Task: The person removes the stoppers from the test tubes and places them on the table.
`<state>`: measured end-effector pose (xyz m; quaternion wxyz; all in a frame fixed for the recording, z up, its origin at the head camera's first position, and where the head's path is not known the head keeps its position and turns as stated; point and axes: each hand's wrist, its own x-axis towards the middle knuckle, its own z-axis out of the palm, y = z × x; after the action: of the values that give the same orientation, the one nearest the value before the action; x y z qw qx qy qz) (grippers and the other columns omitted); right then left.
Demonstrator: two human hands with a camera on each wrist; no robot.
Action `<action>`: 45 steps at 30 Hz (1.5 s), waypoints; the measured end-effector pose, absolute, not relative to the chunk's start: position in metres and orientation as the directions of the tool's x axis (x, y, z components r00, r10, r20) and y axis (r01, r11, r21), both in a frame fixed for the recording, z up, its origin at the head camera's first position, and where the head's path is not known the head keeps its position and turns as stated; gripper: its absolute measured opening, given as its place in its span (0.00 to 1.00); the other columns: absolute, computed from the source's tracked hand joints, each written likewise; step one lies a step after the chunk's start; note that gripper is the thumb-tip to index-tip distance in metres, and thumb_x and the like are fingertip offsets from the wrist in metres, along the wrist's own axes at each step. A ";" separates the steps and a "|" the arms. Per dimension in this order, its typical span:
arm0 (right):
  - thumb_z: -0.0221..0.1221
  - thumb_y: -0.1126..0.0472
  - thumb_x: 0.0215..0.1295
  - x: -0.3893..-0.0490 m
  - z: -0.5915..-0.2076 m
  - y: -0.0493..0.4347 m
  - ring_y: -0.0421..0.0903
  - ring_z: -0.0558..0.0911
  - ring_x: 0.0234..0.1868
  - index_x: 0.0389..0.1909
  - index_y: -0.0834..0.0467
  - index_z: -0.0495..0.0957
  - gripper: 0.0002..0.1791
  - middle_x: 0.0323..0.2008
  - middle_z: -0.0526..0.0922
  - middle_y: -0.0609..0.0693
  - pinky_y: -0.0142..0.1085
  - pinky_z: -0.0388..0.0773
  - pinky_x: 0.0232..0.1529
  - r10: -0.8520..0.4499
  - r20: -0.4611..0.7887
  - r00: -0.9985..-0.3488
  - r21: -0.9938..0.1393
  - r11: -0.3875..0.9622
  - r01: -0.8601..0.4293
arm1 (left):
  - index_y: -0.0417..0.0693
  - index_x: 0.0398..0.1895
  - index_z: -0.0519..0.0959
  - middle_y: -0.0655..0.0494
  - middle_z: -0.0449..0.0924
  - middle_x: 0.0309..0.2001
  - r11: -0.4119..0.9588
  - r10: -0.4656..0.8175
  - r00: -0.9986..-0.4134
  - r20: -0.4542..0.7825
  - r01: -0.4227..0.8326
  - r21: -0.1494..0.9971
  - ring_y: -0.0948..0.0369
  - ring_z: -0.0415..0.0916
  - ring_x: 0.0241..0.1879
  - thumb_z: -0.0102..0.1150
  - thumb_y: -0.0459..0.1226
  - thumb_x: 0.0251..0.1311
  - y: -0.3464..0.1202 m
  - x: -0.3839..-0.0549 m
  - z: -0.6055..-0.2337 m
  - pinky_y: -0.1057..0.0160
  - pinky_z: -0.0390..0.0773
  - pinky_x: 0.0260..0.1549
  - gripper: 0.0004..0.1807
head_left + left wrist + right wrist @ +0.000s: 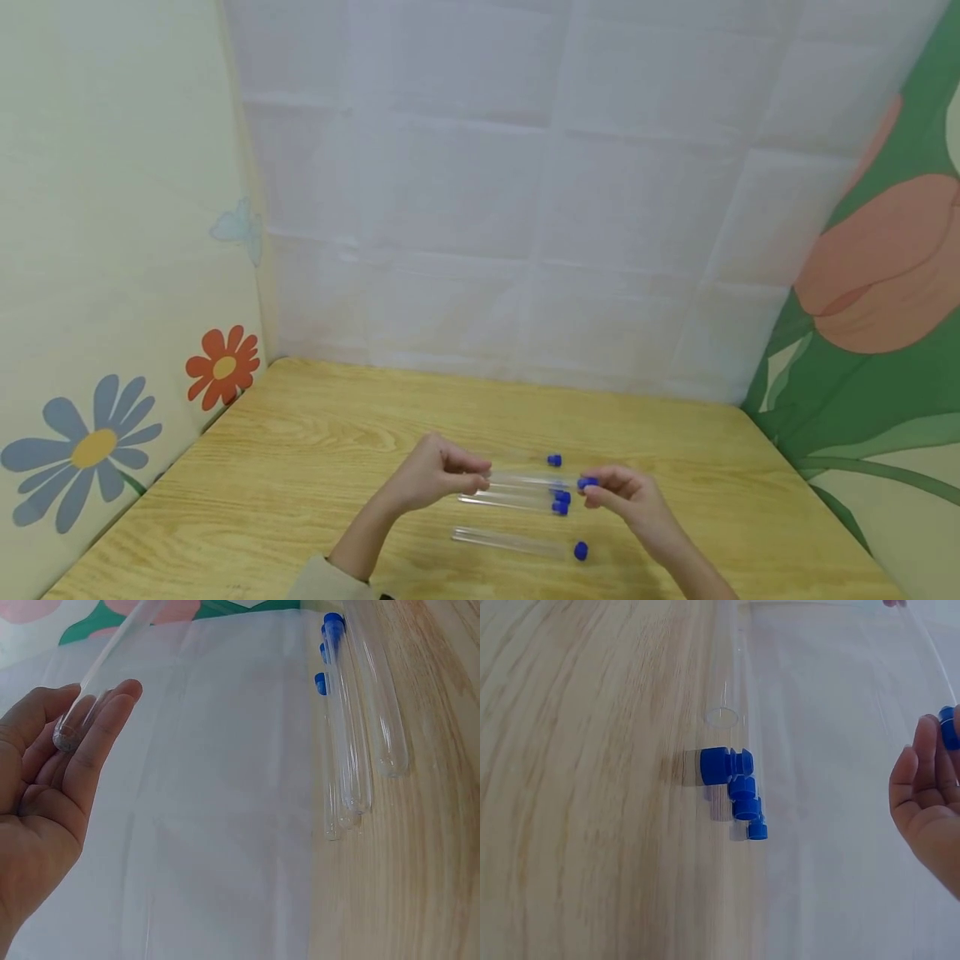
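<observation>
My left hand (438, 477) pinches the rounded end of a clear test tube (105, 664) between thumb and fingers. That tube is raised above the table, pointing across to my right hand (633, 500). Between the right thumb and fingers is a blue stopper (587, 483). In the right wrist view the stopper (949, 729) is right at the tube's open end, its narrower part toward the tube. Below, an uncapped test tube (510, 542) lies nearest me, with a loose blue stopper (715, 766) just off its mouth.
Behind the uncapped tube, several more clear tubes lie side by side, with blue stoppers (560, 507) at their right ends. Another blue stopper (554, 460) is farther back. The wooden table (300, 500) meets a white cloth backdrop (450, 208) and patterned side panels (112, 292).
</observation>
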<state>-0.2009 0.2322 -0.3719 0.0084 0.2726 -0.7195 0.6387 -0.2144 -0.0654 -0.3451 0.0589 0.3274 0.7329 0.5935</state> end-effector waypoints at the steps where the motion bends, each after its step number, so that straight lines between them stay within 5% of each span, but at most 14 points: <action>1: 0.53 0.71 0.59 -0.201 -0.372 0.232 0.38 0.78 0.30 0.38 0.69 0.75 0.08 0.30 0.80 0.44 0.31 0.76 0.35 -0.375 0.361 -0.854 -0.913 0.044 -0.405 | 0.25 0.38 0.77 0.38 0.79 0.35 0.088 0.549 -0.779 0.302 0.414 0.906 0.52 0.80 0.31 0.59 0.28 0.52 -0.065 -0.214 -0.345 0.65 0.78 0.30 0.12; 8: 0.55 0.73 0.57 -0.199 -0.374 0.229 0.38 0.78 0.28 0.35 0.74 0.73 0.07 0.29 0.80 0.45 0.31 0.77 0.33 -0.316 0.392 -0.864 -0.895 0.088 -0.438 | 0.28 0.38 0.78 0.41 0.80 0.35 0.097 0.551 -0.777 0.304 0.422 0.902 0.60 0.80 0.32 0.60 0.29 0.52 -0.065 -0.215 -0.345 0.66 0.78 0.31 0.12; 15: 0.56 0.75 0.55 -0.198 -0.375 0.226 0.38 0.77 0.26 0.31 0.73 0.74 0.04 0.25 0.79 0.45 0.30 0.76 0.28 -0.235 0.459 -0.857 -0.858 0.135 -0.496 | 0.27 0.37 0.78 0.38 0.79 0.35 0.110 0.547 -0.778 0.311 0.434 0.894 0.54 0.80 0.32 0.59 0.28 0.52 -0.064 -0.215 -0.344 0.66 0.78 0.30 0.11; 22: 0.56 0.76 0.53 -0.198 -0.379 0.224 0.38 0.76 0.24 0.30 0.71 0.75 0.04 0.23 0.78 0.47 0.29 0.75 0.25 -0.181 0.520 -0.834 -0.822 0.160 -0.547 | 0.27 0.37 0.78 0.38 0.79 0.35 0.111 0.540 -0.781 0.315 0.438 0.892 0.57 0.80 0.32 0.59 0.28 0.51 -0.063 -0.215 -0.345 0.67 0.77 0.31 0.11; 30: 0.56 0.82 0.48 -0.199 -0.380 0.220 0.36 0.75 0.23 0.28 0.69 0.75 0.08 0.22 0.78 0.48 0.27 0.75 0.23 -0.202 0.650 -0.733 -0.720 0.144 -0.679 | 0.25 0.37 0.77 0.41 0.80 0.34 0.151 0.544 -0.770 0.334 0.481 0.863 0.62 0.80 0.32 0.58 0.27 0.52 -0.065 -0.218 -0.348 0.68 0.77 0.32 0.11; 37: 0.54 0.86 0.44 -0.200 -0.379 0.217 0.36 0.76 0.28 0.28 0.69 0.75 0.12 0.26 0.79 0.48 0.24 0.74 0.30 -0.184 0.744 -0.642 -0.637 0.094 -0.765 | 0.25 0.38 0.77 0.38 0.80 0.34 0.138 0.539 -0.769 0.343 0.483 0.865 0.53 0.80 0.33 0.56 0.24 0.52 -0.065 -0.220 -0.347 0.68 0.77 0.32 0.10; 45: 0.54 0.83 0.49 -0.198 -0.380 0.225 0.36 0.76 0.25 0.31 0.69 0.75 0.10 0.25 0.79 0.46 0.27 0.75 0.25 -0.218 0.664 -0.715 -0.718 0.083 -0.691 | 0.25 0.38 0.76 0.37 0.78 0.36 0.090 0.564 -0.758 0.327 0.450 0.889 0.51 0.79 0.35 0.56 0.24 0.52 -0.065 -0.218 -0.343 0.66 0.77 0.33 0.10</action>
<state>-0.1984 0.2251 -0.3805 0.1987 0.3207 -0.7087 0.5962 -0.2184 -0.0654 -0.3430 0.0493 0.3440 0.7367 0.5801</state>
